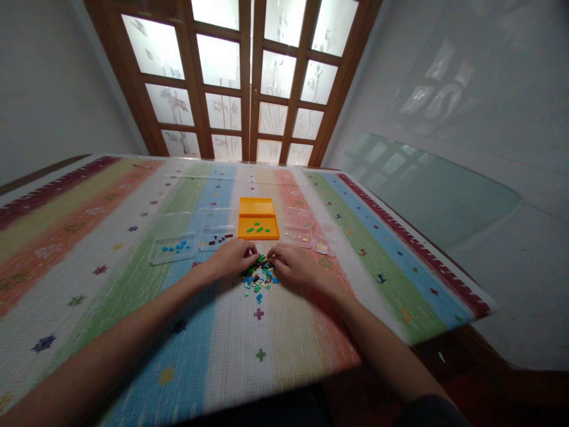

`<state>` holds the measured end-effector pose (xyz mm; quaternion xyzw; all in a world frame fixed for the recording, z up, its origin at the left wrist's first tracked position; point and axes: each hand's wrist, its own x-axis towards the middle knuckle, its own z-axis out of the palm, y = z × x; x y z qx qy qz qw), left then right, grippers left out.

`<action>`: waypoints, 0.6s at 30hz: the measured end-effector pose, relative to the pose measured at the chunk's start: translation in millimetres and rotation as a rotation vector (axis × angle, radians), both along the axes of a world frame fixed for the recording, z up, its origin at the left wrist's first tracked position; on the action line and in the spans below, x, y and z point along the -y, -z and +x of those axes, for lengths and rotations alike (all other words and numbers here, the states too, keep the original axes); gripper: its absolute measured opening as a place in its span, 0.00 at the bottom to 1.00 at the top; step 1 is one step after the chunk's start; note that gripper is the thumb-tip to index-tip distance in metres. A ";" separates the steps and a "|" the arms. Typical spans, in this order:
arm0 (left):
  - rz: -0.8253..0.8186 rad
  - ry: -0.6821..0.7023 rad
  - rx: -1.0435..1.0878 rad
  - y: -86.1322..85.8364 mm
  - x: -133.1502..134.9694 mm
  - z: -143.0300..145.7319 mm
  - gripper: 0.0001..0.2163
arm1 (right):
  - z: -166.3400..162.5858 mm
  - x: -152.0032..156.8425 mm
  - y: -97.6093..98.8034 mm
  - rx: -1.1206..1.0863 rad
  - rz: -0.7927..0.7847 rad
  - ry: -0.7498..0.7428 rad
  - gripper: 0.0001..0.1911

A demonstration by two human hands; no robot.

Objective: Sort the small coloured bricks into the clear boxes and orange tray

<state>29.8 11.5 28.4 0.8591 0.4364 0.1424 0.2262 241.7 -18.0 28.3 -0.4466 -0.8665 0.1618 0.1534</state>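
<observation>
A loose pile of small building bricks [258, 279] in blue, green, white and brown lies on the striped tablecloth. At the pile's upper left edge is my left hand [233, 258], its fingers curled in and pressed together. My right hand [291, 262] touches the upper right edge, thumb and fingers bent in a pinch. What either hand holds, if anything, is too small to make out. Just beyond them sits an open orange box [256, 207] with several green bricks [258, 228] in it.
Left of the orange box, a clear plastic box [172, 259] holds blue bricks, and another clear box [204, 244] holds dark brown ones. On the right, clear boxes [299, 243] [325, 252] contain small pale pieces. A wall [444, 148] borders the table's right side.
</observation>
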 end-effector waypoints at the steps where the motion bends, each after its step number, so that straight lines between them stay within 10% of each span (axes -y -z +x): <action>1: -0.016 -0.004 0.013 1.1 -0.6 0.4 0.09 | 0.3 -0.2 0.5 -0.003 0.004 0.001 0.11; 9: -0.080 -0.064 0.124 0.7 -0.5 -5.2 0.05 | 2.1 -1.5 4.9 -0.039 0.031 0.010 0.08; 18: 0.059 -0.318 0.184 -38.7 -12.3 -62.6 0.13 | 3.0 -2.1 3.4 -0.062 0.025 0.007 0.08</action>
